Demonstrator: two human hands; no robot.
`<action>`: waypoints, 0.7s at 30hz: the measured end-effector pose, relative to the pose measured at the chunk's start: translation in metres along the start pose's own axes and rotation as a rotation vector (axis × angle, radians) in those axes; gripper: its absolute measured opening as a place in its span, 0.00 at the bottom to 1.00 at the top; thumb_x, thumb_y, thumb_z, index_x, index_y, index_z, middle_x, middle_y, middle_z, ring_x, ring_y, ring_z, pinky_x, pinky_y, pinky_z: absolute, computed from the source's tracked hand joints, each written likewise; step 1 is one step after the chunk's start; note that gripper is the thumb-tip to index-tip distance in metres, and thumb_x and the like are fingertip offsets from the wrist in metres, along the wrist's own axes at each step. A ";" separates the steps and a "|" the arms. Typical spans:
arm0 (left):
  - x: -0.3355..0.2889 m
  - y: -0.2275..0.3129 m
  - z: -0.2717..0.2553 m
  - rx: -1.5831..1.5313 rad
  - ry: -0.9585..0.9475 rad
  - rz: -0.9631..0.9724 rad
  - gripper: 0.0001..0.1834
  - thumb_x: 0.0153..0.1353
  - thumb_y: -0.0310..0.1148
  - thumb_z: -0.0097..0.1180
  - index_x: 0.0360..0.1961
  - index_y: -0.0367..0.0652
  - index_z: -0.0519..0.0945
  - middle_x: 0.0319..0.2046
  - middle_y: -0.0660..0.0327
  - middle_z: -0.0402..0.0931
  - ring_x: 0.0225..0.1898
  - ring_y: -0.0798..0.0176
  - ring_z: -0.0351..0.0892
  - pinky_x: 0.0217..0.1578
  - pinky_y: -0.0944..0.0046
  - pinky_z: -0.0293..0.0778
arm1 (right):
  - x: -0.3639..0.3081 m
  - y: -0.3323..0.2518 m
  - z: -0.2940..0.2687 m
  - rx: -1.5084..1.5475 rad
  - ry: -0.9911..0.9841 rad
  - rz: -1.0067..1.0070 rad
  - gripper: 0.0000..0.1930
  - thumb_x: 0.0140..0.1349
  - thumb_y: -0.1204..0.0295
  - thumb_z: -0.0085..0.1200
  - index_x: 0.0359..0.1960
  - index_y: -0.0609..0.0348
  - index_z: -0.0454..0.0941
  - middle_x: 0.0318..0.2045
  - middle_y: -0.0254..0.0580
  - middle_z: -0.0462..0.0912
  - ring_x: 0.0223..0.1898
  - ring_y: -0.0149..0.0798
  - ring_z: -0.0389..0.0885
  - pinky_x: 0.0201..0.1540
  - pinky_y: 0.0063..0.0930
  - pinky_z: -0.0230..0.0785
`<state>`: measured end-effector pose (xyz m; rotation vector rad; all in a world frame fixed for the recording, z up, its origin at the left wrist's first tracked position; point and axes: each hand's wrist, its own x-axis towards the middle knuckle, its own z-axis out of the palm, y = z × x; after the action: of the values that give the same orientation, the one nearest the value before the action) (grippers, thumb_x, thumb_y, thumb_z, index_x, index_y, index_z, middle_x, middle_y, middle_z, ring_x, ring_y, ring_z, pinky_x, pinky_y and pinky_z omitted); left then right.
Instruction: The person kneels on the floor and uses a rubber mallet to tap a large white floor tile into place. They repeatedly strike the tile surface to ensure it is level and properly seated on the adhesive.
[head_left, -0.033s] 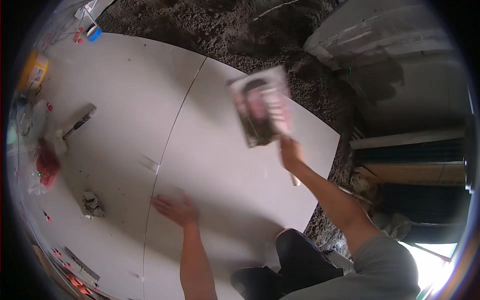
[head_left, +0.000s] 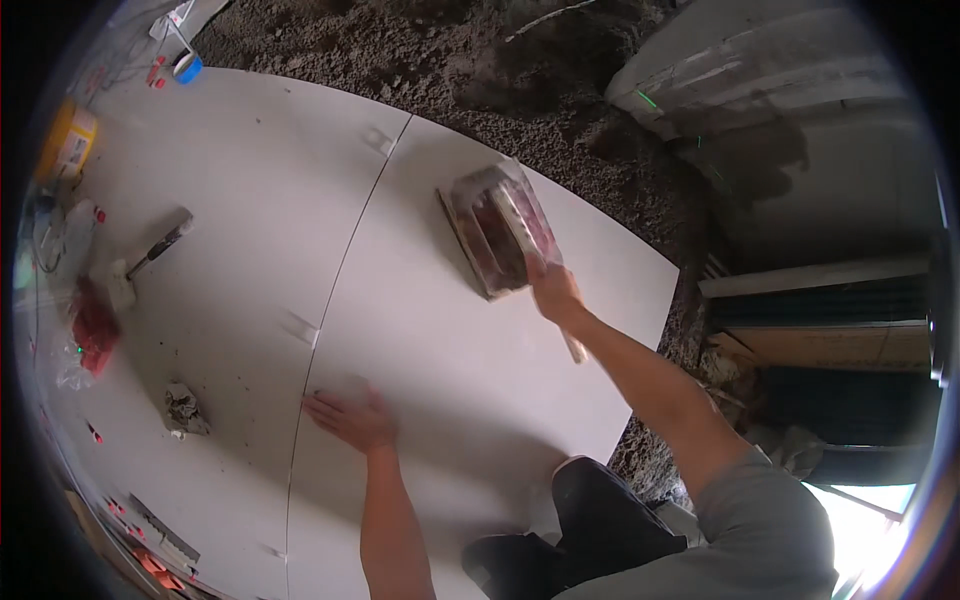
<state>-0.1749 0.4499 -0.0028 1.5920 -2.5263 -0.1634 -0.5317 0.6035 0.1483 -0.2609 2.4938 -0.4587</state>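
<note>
At 1 o'clock from the left hand (head_left: 352, 418), which is laid flat, thumb spread, on 1 white tile (head_left: 400, 325), a flat block tool (head_left: 503, 233) is held, its handle wrapped by the curled right hand (head_left: 556, 296).

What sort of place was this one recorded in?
Most likely a room being built or renovated: large pale slabs lie edge to edge, rough dark crumbly ground shows beyond them, and a stained, unfinished-looking grey wall stands at the upper right.
</note>
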 end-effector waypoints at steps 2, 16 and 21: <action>0.000 0.001 -0.004 0.011 -0.070 -0.040 0.54 0.62 0.56 0.52 0.72 0.22 0.44 0.74 0.31 0.37 0.76 0.30 0.36 0.73 0.36 0.37 | 0.054 -0.030 0.000 0.309 -0.244 0.144 0.30 0.71 0.39 0.41 0.30 0.56 0.73 0.18 0.32 0.70 0.15 0.29 0.67 0.16 0.31 0.60; -0.001 -0.007 0.003 -0.041 0.032 0.034 0.52 0.65 0.58 0.49 0.72 0.24 0.46 0.74 0.31 0.40 0.75 0.29 0.38 0.72 0.35 0.39 | 0.035 0.000 0.050 -0.071 -0.128 0.105 0.41 0.70 0.36 0.34 0.53 0.68 0.77 0.49 0.71 0.80 0.56 0.66 0.77 0.58 0.55 0.68; 0.020 0.034 -0.004 -0.091 0.097 0.266 0.49 0.67 0.55 0.46 0.72 0.23 0.46 0.74 0.33 0.40 0.75 0.30 0.37 0.73 0.36 0.37 | 0.052 -0.022 0.044 -0.072 -0.149 0.112 0.43 0.69 0.34 0.33 0.51 0.68 0.79 0.49 0.67 0.82 0.54 0.65 0.79 0.55 0.54 0.72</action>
<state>-0.2129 0.4468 0.0081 1.1871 -2.5825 -0.1627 -0.5466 0.5563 0.0960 -0.1760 2.3676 -0.2929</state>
